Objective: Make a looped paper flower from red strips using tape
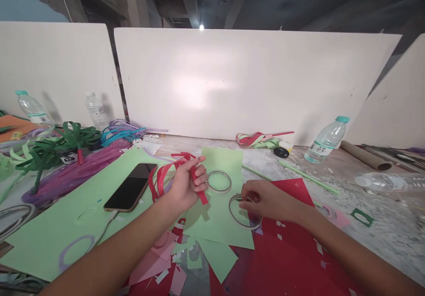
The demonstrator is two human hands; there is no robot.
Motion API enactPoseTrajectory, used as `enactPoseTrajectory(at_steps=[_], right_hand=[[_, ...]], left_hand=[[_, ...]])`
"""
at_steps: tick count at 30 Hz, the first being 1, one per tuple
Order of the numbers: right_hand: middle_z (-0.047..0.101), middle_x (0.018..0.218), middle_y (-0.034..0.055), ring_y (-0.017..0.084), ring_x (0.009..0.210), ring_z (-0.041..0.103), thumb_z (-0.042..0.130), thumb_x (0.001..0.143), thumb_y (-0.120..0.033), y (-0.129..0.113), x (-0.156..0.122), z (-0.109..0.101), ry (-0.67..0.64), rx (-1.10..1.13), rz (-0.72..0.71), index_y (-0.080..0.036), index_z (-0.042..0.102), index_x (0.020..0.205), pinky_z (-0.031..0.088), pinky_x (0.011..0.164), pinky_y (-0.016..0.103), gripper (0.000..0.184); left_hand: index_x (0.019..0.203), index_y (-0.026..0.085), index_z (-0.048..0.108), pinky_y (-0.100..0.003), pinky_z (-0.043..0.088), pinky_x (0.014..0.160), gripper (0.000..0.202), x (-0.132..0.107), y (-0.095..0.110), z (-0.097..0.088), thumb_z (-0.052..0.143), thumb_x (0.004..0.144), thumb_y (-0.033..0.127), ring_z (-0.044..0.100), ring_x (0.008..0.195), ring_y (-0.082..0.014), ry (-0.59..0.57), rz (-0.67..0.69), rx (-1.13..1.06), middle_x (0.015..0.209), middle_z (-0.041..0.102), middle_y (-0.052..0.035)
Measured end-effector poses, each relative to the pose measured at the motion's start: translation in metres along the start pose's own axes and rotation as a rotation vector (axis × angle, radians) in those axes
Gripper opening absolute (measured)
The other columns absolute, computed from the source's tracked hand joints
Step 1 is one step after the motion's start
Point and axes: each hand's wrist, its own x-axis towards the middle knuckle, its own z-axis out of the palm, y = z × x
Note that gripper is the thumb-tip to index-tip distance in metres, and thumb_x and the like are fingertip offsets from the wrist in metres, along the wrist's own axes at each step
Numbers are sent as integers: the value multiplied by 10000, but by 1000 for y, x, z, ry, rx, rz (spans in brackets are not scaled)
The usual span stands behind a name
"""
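Note:
My left hand (189, 183) is closed around a bundle of red paper strips (160, 178). The strips bend into loops on the hand's left side, and a flat red end sticks out below the fingers. My right hand (262, 198) has its fingers curled in a pinch at the upper edge of a thin roll of tape (234, 218), hiding part of the ring. Between the hands, a second roll of tape (219, 182) lies flat on a light green sheet (222, 225).
A phone (131, 187) with a cable rests on green paper at left. Red paper (279, 251) and scraps cover the front. Dark green paper flowers (78, 135) lie far left. A water bottle (327, 139) stands at right, before a white partition (252, 83).

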Motion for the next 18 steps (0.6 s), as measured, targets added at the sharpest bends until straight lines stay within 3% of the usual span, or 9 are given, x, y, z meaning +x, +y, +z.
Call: enactPoseTrajectory(at_steps=[6, 9, 11, 14, 18], right_hand=[[542, 618, -17, 117, 537, 440, 570, 765, -227, -18, -13, 19, -60, -43, -103, -192, 523, 637, 264, 471, 239, 141], [521, 628, -13, 121, 550, 438, 487, 824, -210, -18, -12, 15, 24, 68, -88, -196, 520, 687, 306, 483, 235, 142], [514, 642, -5, 131, 573, 447, 462, 868, -258, -17, -11, 13, 161, 167, -86, -199, 509, 736, 344, 504, 239, 152], [525, 673, 9, 139, 595, 455, 457, 899, -319, -17, -10, 15, 322, 220, -140, -201, 492, 747, 377, 532, 247, 195], [549, 753, 27, 133, 627, 486, 459, 919, -300, -20, -11, 26, 338, 225, -249, -199, 525, 801, 393, 535, 230, 168]], left_hand=[[702, 172, 453, -164, 191, 348, 164, -3, -7, -2, 591, 789, 179, 215, 381, -44, -151, -69, 18, 508, 175, 85], [697, 176, 434, -159, 171, 350, 206, -3, -9, -4, 627, 771, 173, 189, 385, -36, -166, -46, 104, 518, 180, 90], [724, 180, 455, -156, 156, 349, 211, -3, -11, -4, 664, 754, 194, 174, 383, -31, -140, -15, 193, 522, 193, 96], [823, 190, 522, -153, 146, 354, 232, -3, -14, -4, 715, 730, 279, 182, 381, -14, -85, -12, 341, 561, 305, 93], [1038, 225, 575, -156, 142, 368, 407, -5, -17, -5, 753, 692, 346, 204, 384, 4, -87, -56, 450, 679, 475, 52]])
